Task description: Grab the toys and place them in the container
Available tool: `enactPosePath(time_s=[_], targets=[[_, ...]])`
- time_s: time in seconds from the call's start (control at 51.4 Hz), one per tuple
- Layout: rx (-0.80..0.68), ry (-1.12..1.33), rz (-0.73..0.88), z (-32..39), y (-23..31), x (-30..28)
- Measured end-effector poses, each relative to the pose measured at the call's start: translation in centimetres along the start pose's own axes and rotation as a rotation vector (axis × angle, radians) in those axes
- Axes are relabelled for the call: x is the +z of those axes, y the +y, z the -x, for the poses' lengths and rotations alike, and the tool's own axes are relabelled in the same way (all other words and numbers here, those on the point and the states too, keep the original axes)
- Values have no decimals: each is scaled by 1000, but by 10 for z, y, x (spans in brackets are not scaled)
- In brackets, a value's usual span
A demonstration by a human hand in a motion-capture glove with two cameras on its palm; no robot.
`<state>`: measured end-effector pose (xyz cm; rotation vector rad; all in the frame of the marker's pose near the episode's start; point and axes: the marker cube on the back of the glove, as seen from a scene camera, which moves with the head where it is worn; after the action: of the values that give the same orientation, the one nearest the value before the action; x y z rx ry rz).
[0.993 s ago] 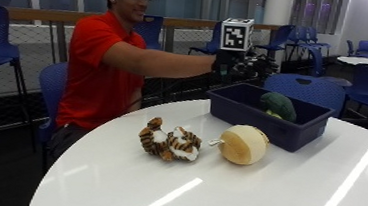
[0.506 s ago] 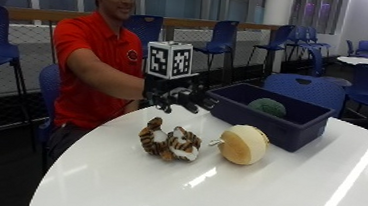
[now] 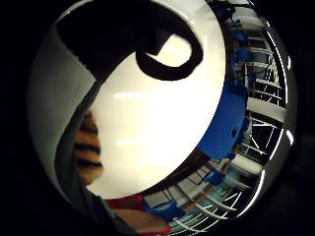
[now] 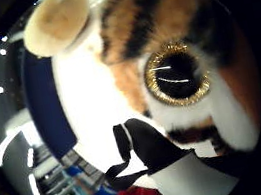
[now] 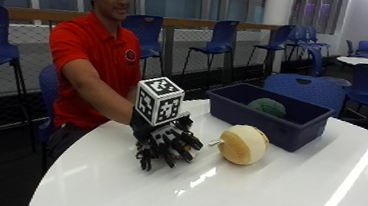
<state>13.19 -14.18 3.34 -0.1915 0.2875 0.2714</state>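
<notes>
My gloved right hand (image 5: pixel 165 145) lies on top of the striped tiger toy on the white table (image 5: pixel 262 200), fingers spread and curved down around it. The hand hides nearly all of the toy in the outside view. The tiger toy (image 4: pixel 177 74) fills the thumb side palm view with its big gold-rimmed eye, and its orange and black stripes (image 3: pixel 88 147) show at the edge of the little finger side view. A cream round plush toy (image 5: pixel 244 144) sits just to the right of the hand. Behind it stands the dark blue container (image 5: pixel 302 124) with a green toy (image 5: pixel 267 107) inside.
The person in a red shirt (image 5: pixel 97 60) sits at the table's far left side. Blue chairs (image 5: pixel 305 88) stand right behind the container and along the railing. Bare white tabletop stretches in front of the hand and toys.
The hand has come down from above the table onto the tiger toy and now covers it. The cream toy and the container have not moved.
</notes>
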Motion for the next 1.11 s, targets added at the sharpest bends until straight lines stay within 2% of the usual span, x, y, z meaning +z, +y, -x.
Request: enactPosePath(time_s=[0.311,0.72,0.954,1.109], targets=[[-22,-68,-102,-1,9,17],[-105,13,-327,19,13,12],[-47,-69,-247,23,6,-45],[-103,-80,-279,83,6,-116]])
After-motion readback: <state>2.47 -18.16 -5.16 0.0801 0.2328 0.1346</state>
